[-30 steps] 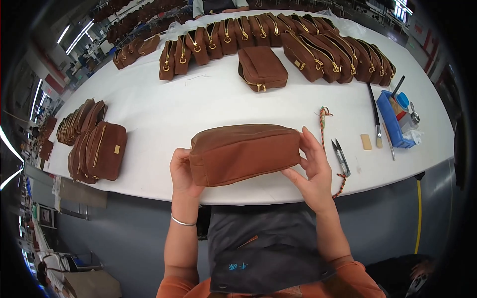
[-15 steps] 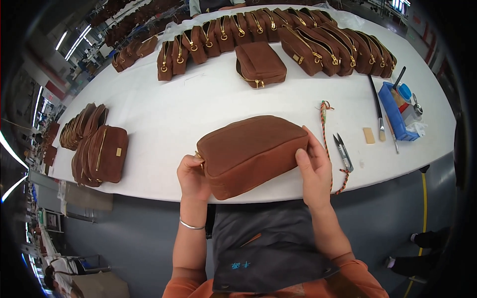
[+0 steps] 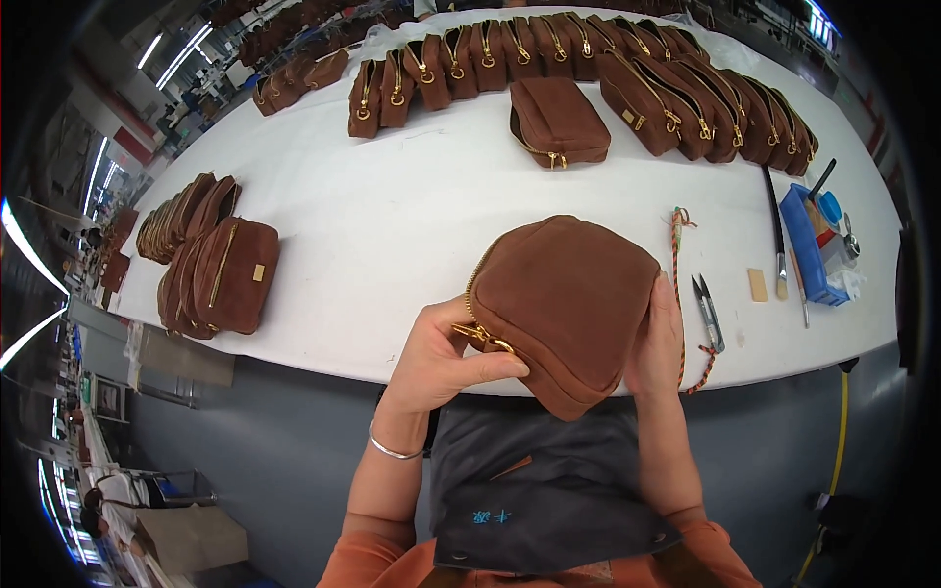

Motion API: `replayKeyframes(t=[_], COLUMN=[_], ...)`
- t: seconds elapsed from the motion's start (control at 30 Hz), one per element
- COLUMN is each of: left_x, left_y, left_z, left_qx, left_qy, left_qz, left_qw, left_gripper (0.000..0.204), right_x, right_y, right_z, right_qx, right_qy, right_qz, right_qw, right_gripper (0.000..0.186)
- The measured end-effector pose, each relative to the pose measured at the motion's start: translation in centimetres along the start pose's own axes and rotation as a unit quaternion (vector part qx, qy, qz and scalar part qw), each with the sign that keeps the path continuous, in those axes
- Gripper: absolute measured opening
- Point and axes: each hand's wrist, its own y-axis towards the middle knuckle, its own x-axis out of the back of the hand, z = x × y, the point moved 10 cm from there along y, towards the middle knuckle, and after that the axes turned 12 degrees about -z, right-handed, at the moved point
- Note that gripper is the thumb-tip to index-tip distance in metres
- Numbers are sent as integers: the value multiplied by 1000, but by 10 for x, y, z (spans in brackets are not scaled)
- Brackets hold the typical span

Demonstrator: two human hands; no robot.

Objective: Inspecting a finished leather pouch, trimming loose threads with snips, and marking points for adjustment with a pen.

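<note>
I hold a brown leather pouch just over the near edge of the white table. My left hand grips its lower left end beside a gold zipper and pull, thumb on that end. My right hand holds the right side, its fingers partly hidden behind the pouch. A braided orange cord and black thread snips lie just right of it. Another brown pouch lies farther back.
Rows of brown zippered pouches line the far side; a stack sits at the left. On the right are a blue tray of supplies, brushes and a tan block. A grey floor shows below the table.
The pouch has turned in my hands, bringing its top panel and zippered left end toward me. My left hand has moved right, its thumb now on the zipper end.
</note>
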Motion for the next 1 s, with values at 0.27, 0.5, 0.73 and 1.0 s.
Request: replayKeyframes(t=[0.27,0.5,0.73,1.0], left_x=[-9,-24,-14,-23], left_y=[2,39,73,56], left_z=[-6,-52,-37,-54], left_qx=[2,-125,-179,-36], left_qy=[130,274,457,225], left_qz=[156,109,31,186], left_qw=[979,947,871,956], left_gripper=[29,32,44,55], right_x=[-4,-46,-83,-116], right_y=[2,1,-22,-82], right_z=[21,133,133,129], right_qx=[-2,247,346,509], right_qy=[19,-76,-263,-337], right_qz=[-29,-4,115,178], right_qw=[999,966,893,771], right_gripper=[37,48,79,83])
